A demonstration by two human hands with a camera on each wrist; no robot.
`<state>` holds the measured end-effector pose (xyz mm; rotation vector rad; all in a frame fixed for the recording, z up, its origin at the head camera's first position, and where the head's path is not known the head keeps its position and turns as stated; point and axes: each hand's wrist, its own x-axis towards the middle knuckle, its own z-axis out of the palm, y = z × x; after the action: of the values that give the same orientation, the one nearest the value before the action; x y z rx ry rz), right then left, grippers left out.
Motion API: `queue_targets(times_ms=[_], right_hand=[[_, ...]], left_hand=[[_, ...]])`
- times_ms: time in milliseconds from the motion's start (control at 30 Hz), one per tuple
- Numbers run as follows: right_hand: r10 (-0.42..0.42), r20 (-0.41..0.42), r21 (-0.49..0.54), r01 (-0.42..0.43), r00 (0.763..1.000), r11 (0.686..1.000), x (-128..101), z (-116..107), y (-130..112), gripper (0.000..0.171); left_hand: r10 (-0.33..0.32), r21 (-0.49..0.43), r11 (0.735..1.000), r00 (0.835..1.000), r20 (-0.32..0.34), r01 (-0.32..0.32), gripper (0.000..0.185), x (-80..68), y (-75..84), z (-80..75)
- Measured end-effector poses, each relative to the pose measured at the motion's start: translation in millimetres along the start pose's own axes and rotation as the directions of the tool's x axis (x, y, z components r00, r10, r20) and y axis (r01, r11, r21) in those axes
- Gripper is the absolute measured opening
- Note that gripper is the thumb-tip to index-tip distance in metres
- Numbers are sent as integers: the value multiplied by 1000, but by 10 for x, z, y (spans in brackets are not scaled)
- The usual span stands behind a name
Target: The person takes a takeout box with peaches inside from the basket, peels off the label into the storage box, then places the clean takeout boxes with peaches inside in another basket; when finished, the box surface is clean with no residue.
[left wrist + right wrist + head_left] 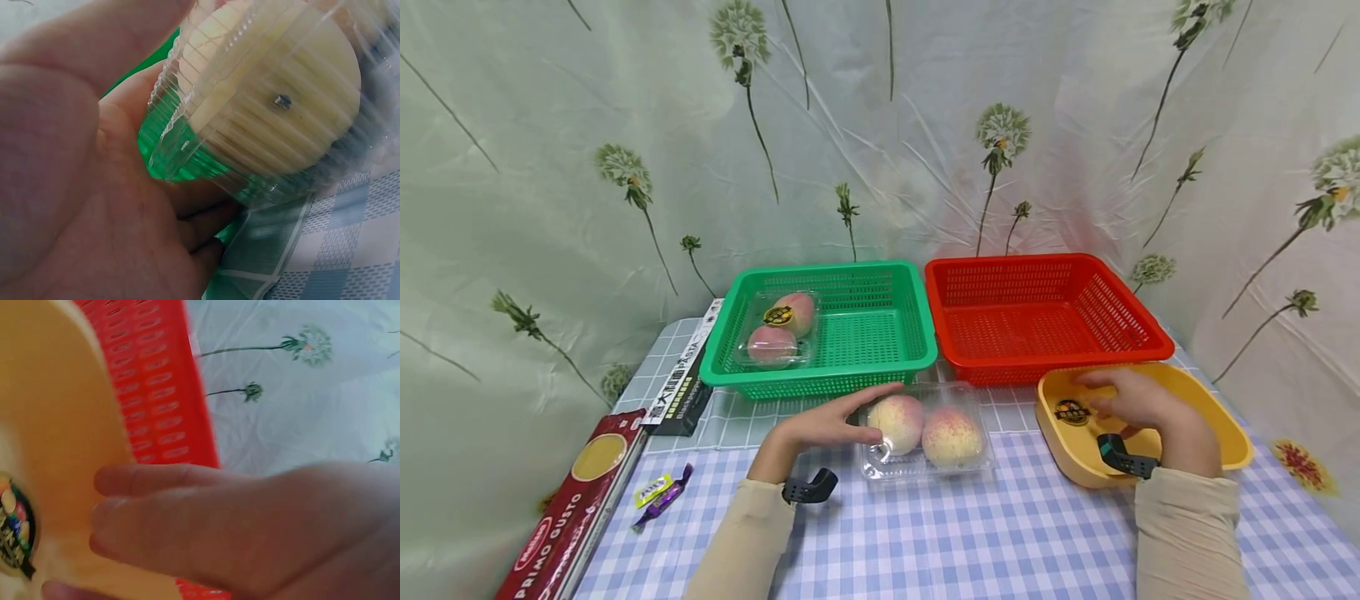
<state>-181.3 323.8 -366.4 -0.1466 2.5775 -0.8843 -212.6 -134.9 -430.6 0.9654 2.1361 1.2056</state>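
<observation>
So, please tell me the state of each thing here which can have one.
Front peach box, holding two peaches, lid unclear
Left hand, at that box's end, grip unclear
Right hand, in the yellow basin, fingers extended
Yellow basin, upright
Green basket, upright, holding the back peach box
Back peach box, seems closed
Red basket, upright
Red packet, lying down
Black box, lying down
Yellow sweet, wrapped
Purple sweet, wrapped

Both hands (822,422) are bare, the sleeves (741,529) long and beige, the wrist straps (811,487) black and angular.
</observation>
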Motion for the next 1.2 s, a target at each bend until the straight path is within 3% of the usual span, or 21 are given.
queue_targets(times_ms=[167,267,333,400,500,600,733,1000,1100,1200], right_hand=[[-85,-127,-14,83,988,996,-4,-32,-65,31],[-122,-283,-44,114,951,992,7,-55,-105,26],[-126,-410,-66,109,903,992,16,-69,-127,26],[-129,-528,-96,92,839,991,34,-82,-139,26],[-109,-650,-114,45,753,992,61,-96,-139,28],[-88,-704,-119,4,705,993,84,-122,-101,31],[-92,-707,-127,2,701,992,104,-174,11,36],[-45,-656,32,87,753,996,124,-234,319,56],[-27,-649,51,80,760,995,147,-237,384,61],[-16,-620,75,80,784,994,161,-232,410,67]], left_hand=[[-2,-10,1000,1000,0,2,78,-9,-19,-15],[-4,-5,1000,1000,-17,3,76,-11,-15,-22],[-9,0,1000,999,-34,9,72,-9,-5,-21],[-14,1,1000,999,-48,14,69,-5,10,-15],[-8,-14,1000,998,-57,7,64,6,40,0],[2,-52,999,999,-48,-4,60,21,83,12],[-9,-141,990,999,-40,3,55,39,118,22],[-71,-388,921,994,-85,33,43,87,136,46],[-119,-399,914,989,-90,73,43,76,149,44],[-148,-392,913,987,-68,110,47,47,164,34]])
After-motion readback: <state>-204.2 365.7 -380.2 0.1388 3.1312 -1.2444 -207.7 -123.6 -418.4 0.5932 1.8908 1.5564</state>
